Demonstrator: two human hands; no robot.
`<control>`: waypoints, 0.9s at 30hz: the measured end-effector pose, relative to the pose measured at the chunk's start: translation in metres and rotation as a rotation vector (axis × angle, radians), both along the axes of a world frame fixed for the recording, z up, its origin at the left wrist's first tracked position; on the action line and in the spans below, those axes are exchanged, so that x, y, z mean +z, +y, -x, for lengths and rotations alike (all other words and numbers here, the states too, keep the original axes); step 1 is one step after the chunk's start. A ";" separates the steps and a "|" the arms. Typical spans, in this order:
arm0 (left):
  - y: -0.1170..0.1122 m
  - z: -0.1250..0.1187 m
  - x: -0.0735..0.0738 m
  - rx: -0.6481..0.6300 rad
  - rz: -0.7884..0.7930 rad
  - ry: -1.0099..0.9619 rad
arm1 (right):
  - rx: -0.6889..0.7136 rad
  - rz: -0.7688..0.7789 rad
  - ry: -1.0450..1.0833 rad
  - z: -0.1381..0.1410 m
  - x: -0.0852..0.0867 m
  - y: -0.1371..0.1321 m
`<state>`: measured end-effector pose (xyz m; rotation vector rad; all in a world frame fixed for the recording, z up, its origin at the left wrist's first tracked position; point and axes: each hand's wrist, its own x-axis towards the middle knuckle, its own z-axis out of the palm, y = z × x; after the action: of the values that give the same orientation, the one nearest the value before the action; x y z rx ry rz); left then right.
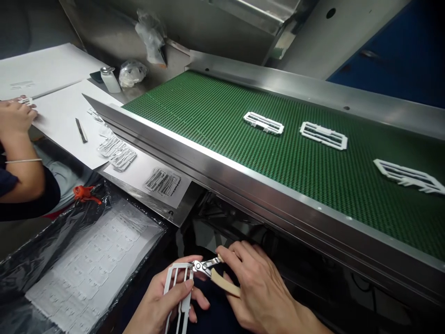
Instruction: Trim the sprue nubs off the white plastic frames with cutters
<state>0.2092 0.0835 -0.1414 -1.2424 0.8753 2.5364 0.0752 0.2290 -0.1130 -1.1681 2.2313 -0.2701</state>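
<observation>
At the bottom of the view my left hand (163,299) holds a white plastic frame (178,290) by its side. My right hand (259,290) grips small cutting pliers (208,269) with tan handles. The metal jaws of the pliers touch the top edge of the frame. Both hands are low, in front of the steel edge of a green conveyor belt (222,120). Three more white frames lie on the belt: one (263,123), a second (323,135) and a third (410,176) at the right.
A black-lined box (41,260) holding a sheet of several white parts sits at the lower left. Trimmed part piles (116,153) and a blade (81,130) lie on white paper. Another person's hand (15,116) works at the far left. A small bottle (110,79) and plastic bags stand behind.
</observation>
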 end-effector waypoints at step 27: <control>0.009 -0.003 -0.015 0.092 -0.026 0.181 | 0.137 0.057 0.106 0.007 0.002 -0.005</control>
<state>0.2122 0.0928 -0.1569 -1.0821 0.8357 2.7586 0.0678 0.2243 -0.1109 -1.3888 2.2336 -0.2221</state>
